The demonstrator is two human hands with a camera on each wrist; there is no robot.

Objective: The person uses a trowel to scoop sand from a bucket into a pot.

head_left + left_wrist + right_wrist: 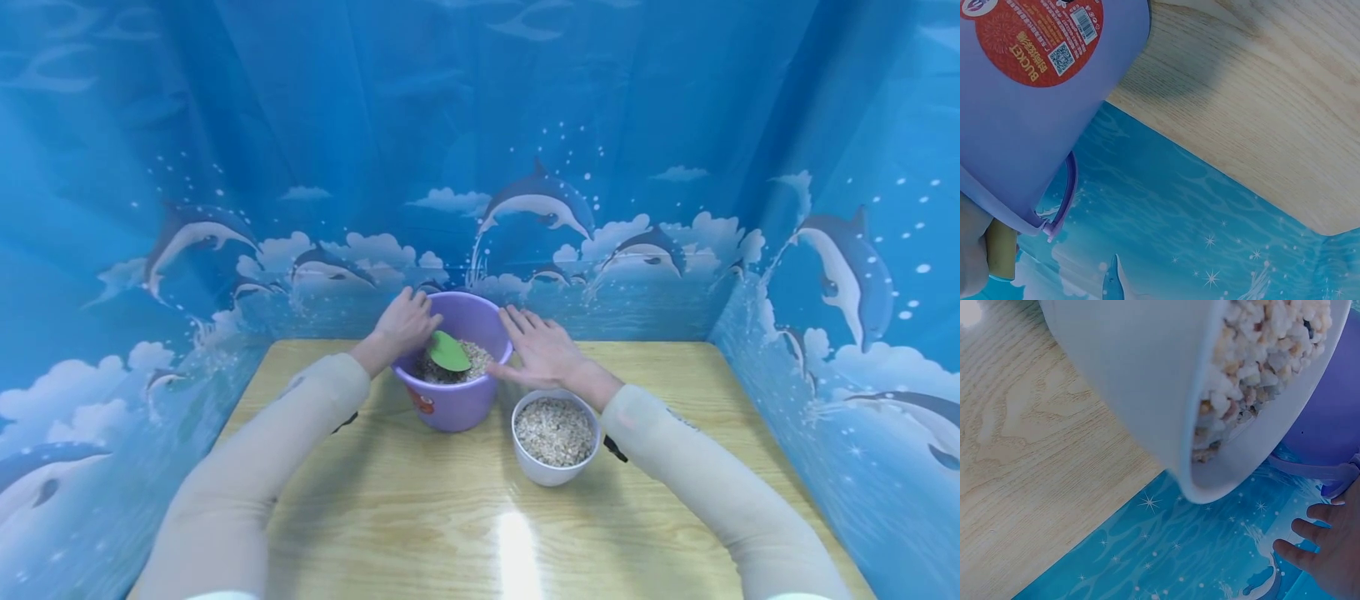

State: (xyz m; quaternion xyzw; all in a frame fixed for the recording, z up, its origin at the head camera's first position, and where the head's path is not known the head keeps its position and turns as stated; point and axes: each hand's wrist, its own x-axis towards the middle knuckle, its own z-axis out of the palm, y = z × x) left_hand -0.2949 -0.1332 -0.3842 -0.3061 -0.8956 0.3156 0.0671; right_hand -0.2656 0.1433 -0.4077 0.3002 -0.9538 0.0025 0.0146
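Note:
On the table stands a purple bucket [457,408] with a bed of small pebbles [474,367] inside it. My left hand [405,322] is over its left rim and grips a green hand shovel [450,352], whose blade lies over the pebbles. The olive-green end of its handle [1000,250] sticks out beside the fingers in the left wrist view. With fingers spread, my right hand [543,346] rests at the bucket's right rim. Below that hand is a white pot [548,477], filled close to its brim with pale gravel [555,432].
A wooden tabletop [405,517] spreads toward the front. Blue curtains [465,125] printed with dolphins hang behind it and on both sides. The bucket's purple carry handle [1071,187] hangs down its outer side.

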